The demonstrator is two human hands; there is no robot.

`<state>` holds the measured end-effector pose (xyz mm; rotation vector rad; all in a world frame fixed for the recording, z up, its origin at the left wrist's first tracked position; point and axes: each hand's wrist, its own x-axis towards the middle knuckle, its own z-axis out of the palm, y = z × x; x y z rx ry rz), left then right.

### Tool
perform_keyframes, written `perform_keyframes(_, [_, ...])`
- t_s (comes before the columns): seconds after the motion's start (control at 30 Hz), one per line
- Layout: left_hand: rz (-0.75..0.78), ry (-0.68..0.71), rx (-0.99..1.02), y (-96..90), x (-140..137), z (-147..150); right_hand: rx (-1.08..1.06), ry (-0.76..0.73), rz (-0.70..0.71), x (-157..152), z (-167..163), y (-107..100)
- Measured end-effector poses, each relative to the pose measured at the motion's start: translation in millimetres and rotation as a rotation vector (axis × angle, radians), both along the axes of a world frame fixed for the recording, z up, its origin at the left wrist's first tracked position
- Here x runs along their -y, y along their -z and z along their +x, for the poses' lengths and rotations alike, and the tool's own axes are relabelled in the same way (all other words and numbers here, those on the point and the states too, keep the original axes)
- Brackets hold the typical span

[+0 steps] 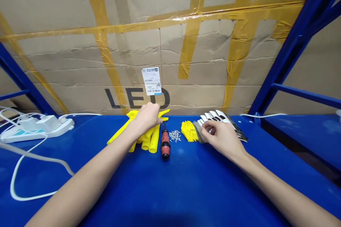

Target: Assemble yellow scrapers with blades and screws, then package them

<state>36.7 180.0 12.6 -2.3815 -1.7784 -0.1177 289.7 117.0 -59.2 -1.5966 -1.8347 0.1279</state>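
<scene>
My left hand [149, 115] is closed over a pile of yellow plastic tube handles [153, 140], fingertips hidden, with yellow ends poking out beside it. My right hand [222, 134] has thumb and index finger curled together at a small stack of thin grey flat pieces [198, 131]. Just left of that stack lies a row of yellow flat plastic pieces [189, 131]. Behind the right hand, shiny metal blades [213, 115] are fanned out. Between the hands are a red and black screwdriver [165, 145], its shaft pointing away, and a heap of small screws [175, 135].
A large taped cardboard box [170, 49] stands along the back of the blue tabletop [170, 191]. White power strip [50, 126] and looping white cables [16, 173] lie at the left. Blue metal rack posts [279, 53] rise at both sides.
</scene>
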Motion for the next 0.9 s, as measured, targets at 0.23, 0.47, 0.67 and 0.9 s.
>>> perform_keyframes(0.23, [-0.093, 0.360, 0.130, -36.7, 12, -18, -0.367, 0.006, -0.112, -1, 0, -14])
perform_keyframes(0.47, [-0.075, 0.673, 0.111, -44.2, 28, -11, -1.069, -0.340, -0.541, 5, -26, -32])
perform_keyframes(0.67, [-0.081, 0.769, 0.080, -30.7, 29, 2, -1.077, -0.398, -0.451, 11, -23, -13])
perform_keyframes(0.9, [-0.137, 0.683, 0.089, -26.3, 30, 3, -0.695, -0.254, -0.294, 7, -7, -17])
